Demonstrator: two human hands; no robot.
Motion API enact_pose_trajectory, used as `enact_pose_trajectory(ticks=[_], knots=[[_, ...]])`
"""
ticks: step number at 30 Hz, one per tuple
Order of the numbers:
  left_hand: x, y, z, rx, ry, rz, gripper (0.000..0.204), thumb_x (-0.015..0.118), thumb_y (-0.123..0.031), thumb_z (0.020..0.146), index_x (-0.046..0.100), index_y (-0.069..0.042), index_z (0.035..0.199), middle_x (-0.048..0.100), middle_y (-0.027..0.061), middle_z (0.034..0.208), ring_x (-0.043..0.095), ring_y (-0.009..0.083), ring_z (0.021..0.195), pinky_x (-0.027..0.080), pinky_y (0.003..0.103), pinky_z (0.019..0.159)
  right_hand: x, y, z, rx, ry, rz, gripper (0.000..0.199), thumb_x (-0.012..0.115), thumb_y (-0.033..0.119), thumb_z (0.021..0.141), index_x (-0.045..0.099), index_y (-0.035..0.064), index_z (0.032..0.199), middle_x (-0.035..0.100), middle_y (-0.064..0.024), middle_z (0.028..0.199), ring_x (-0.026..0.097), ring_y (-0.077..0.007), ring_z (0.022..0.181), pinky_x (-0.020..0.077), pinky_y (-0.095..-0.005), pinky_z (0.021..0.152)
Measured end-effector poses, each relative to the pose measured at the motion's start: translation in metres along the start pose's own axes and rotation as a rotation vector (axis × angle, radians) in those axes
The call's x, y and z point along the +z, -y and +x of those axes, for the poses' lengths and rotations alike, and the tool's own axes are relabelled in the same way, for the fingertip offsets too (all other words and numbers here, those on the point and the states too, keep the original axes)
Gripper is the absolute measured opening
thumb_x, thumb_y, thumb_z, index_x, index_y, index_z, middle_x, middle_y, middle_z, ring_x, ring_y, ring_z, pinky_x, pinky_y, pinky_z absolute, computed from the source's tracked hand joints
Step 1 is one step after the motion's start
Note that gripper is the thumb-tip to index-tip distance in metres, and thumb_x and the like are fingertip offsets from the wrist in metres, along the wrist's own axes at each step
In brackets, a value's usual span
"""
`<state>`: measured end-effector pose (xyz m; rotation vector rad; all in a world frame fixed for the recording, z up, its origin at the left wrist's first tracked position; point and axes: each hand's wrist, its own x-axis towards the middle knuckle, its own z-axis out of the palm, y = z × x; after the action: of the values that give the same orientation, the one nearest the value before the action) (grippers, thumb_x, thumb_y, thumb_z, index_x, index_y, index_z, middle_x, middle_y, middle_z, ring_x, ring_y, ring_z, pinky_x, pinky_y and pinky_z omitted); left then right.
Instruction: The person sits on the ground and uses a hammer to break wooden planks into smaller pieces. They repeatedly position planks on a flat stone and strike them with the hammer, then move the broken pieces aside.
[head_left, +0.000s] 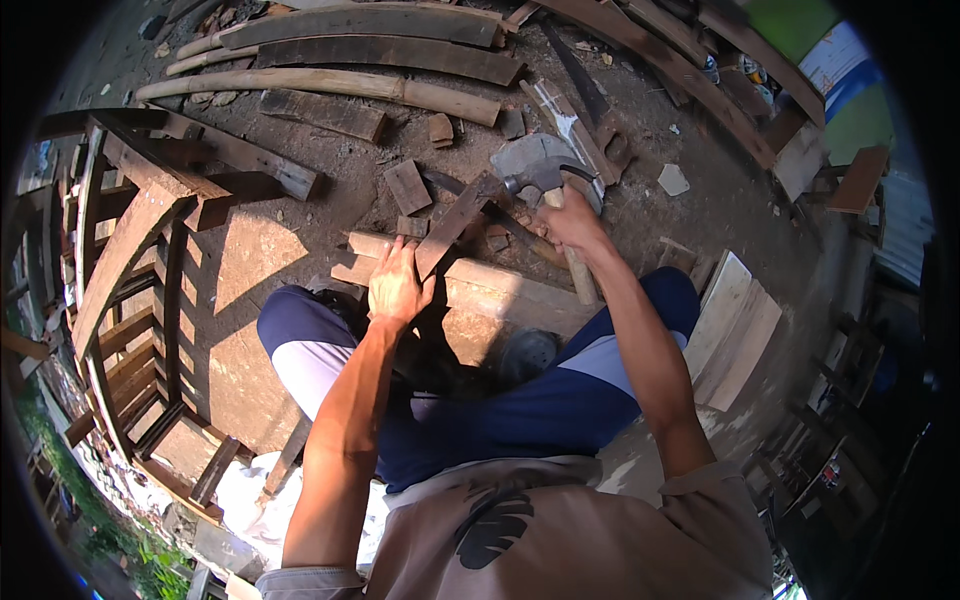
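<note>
My right hand (570, 218) is wrapped round the wooden handle of a claw hammer (541, 177). The hammer's metal head is beside the upper end of a short dark wood block (456, 224). That block slants up from a pale wooden beam (515, 283) lying across in front of my legs. My left hand (398, 284) grips the block's lower end, its fingers along the left side over the beam. Behind the beam, a dark tool with a wooden handle (540, 247) lies partly hidden by the block and my right hand.
A slatted wooden frame (150, 215) stands at the left. Long planks and a bamboo pole (330, 84) lie at the far side. Wood offcuts (407, 187) and a flat grey stone (525, 155) are on the dirt ground. Pale boards (735, 330) lie by my right knee.
</note>
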<state>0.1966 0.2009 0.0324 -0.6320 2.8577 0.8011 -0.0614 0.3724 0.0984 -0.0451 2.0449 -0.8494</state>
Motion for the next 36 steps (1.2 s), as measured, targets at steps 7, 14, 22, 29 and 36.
enact_pose_trajectory(ticks=[7,14,22,29,36], knots=[[0.001,-0.003,0.003,-0.011,0.008,0.063,0.065,0.075,-0.028,0.077,0.049,0.003,0.128,0.053,0.0294,0.131,0.049,0.0355,0.129,0.031,0.041,0.116,0.020,-0.008,-0.002,-0.041,-0.057,-0.167,0.033,0.061,0.010,0.085,0.049,-0.0014,0.114,0.059,-0.0095,0.076,0.047,-0.0146,0.043,0.0402,-0.0311,0.037],[-0.002,-0.004,0.004,0.020,-0.004,0.041,0.067,0.074,-0.028,0.077,0.047,0.004,0.129,0.054,0.0262,0.132,0.047,0.0352,0.131,0.030,0.041,0.117,-0.016,-0.012,0.024,-0.068,-0.247,0.133,0.030,0.060,0.010,0.086,0.049,0.0013,0.113,0.056,-0.0079,0.071,0.051,-0.0153,0.046,0.0411,-0.0329,0.036],[0.002,0.003,0.003,0.046,-0.013,0.057,0.070,0.072,-0.026,0.078,0.044,0.002,0.135,0.050,0.0192,0.140,0.041,0.0333,0.137,0.029,0.044,0.117,-0.007,-0.015,0.019,0.021,-0.058,0.212,0.047,0.065,0.010,0.082,0.046,-0.0099,0.121,0.064,-0.0199,0.086,0.058,-0.0206,0.047,0.0446,-0.0366,0.037],[0.003,0.001,0.001,0.065,-0.020,0.065,0.070,0.073,-0.029,0.077,0.046,0.006,0.132,0.050,0.0214,0.140,0.041,0.0317,0.138,0.027,0.042,0.118,0.019,-0.028,0.011,0.031,-0.042,-0.018,0.019,0.058,0.007,0.088,0.051,0.0022,0.105,0.052,-0.0046,0.068,0.048,-0.0121,0.046,0.0422,-0.0339,0.037],[-0.001,0.001,0.003,0.043,-0.001,0.068,0.072,0.074,-0.025,0.075,0.044,0.003,0.135,0.050,0.0207,0.140,0.040,0.0323,0.138,0.027,0.044,0.118,0.019,-0.024,0.009,-0.009,-0.093,0.107,0.027,0.057,0.005,0.086,0.046,-0.0032,0.109,0.050,-0.0057,0.068,0.046,-0.0132,0.045,0.0389,-0.0327,0.036]])
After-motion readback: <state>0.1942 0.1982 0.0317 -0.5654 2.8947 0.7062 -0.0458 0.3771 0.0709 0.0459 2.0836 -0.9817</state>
